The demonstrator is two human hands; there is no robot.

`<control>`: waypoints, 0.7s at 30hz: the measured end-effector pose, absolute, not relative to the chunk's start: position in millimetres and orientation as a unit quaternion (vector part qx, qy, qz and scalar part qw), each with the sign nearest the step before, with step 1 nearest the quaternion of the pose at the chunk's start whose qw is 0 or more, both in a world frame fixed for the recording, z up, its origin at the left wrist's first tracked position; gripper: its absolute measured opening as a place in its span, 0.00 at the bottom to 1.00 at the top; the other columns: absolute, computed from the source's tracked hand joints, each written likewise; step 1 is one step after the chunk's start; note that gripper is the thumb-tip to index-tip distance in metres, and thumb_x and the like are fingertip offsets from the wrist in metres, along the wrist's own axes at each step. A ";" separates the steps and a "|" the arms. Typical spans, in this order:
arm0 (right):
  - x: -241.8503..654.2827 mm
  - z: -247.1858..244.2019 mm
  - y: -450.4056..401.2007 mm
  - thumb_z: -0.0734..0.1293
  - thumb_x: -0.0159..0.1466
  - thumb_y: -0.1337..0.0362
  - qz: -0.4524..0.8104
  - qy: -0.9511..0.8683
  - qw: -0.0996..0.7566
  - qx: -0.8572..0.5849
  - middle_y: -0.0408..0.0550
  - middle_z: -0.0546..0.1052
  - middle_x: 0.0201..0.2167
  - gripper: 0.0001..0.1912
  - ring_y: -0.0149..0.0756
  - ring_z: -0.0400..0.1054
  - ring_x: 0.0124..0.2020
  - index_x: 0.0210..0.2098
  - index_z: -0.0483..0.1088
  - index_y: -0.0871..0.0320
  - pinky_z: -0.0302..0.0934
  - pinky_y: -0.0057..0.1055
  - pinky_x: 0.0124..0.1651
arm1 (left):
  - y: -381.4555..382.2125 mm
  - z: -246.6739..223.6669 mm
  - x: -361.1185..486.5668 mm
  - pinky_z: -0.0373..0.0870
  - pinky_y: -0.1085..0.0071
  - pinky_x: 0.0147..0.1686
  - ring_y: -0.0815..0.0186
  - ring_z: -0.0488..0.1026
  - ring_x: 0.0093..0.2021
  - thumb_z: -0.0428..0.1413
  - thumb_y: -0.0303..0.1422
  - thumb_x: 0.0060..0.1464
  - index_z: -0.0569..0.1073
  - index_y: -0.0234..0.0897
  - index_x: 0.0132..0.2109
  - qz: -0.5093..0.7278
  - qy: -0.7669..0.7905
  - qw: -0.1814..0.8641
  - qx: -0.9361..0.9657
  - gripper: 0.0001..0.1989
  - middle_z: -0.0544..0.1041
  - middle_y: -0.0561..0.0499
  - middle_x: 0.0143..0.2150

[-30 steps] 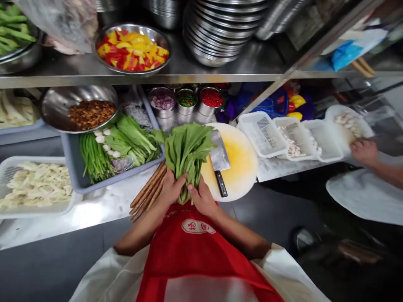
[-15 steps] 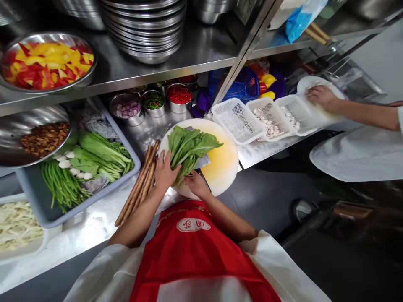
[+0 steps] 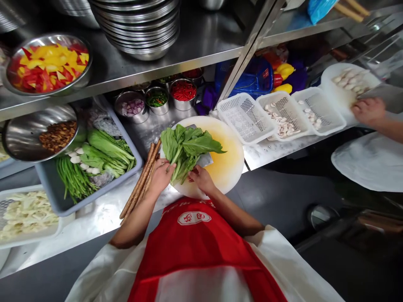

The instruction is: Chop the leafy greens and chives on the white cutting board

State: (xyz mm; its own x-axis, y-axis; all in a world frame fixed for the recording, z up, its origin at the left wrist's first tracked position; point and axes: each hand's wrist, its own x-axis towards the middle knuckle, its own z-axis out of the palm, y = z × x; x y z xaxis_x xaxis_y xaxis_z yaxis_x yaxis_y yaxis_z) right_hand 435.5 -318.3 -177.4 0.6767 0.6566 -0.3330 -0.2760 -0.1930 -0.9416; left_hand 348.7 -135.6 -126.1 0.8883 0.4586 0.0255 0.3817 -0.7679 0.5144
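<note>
A bunch of leafy greens [image 3: 189, 147] lies over the left half of a round white cutting board [image 3: 229, 167], its stems toward me. My left hand [image 3: 162, 174] is at the left side of the stems, its fingers closed on the greens. On the right side, my right hand [image 3: 201, 178] has its fingers curled at the stem ends; what they grip, if anything, is hidden. Part of a wide cleaver blade [image 3: 206, 160] shows beneath the greens. Long brown roots [image 3: 141, 182] lie just left of the board, beside my left forearm.
Left stands a grey tray [image 3: 103, 193] of greens under a steel bowl [image 3: 23, 140]. White baskets [image 3: 245, 117] line the right side, near another person's hand [image 3: 370, 111]. A steel shelf [image 3: 201, 61] overhangs the counter, with small steel tins [image 3: 184, 104] below.
The view has shifted slightly. My right hand has come off the dark handle it was beside and is now at the stems. The other person's hand has moved toward the near side of their board.
</note>
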 end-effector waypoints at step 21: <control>439.8 -154.3 -305.5 0.67 0.62 0.68 0.324 -0.365 0.376 -0.788 0.53 0.79 0.41 0.10 0.42 0.73 0.42 0.44 0.73 0.60 0.67 0.36 0.49 | -174.3 -119.4 423.0 0.58 0.41 0.63 0.36 0.55 0.69 0.56 0.57 0.52 0.49 0.31 0.73 -0.076 0.284 0.214 0.931 0.53 0.52 0.30 0.73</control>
State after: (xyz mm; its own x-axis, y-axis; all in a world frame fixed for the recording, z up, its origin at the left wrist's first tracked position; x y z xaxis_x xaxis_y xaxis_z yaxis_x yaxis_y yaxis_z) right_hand 439.8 -305.5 -154.3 0.5234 0.8186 -0.2367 0.3306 -0.4511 -0.8290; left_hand 423.0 -174.3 -119.4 0.8273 0.4966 -0.2627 0.5615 -0.7468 0.3564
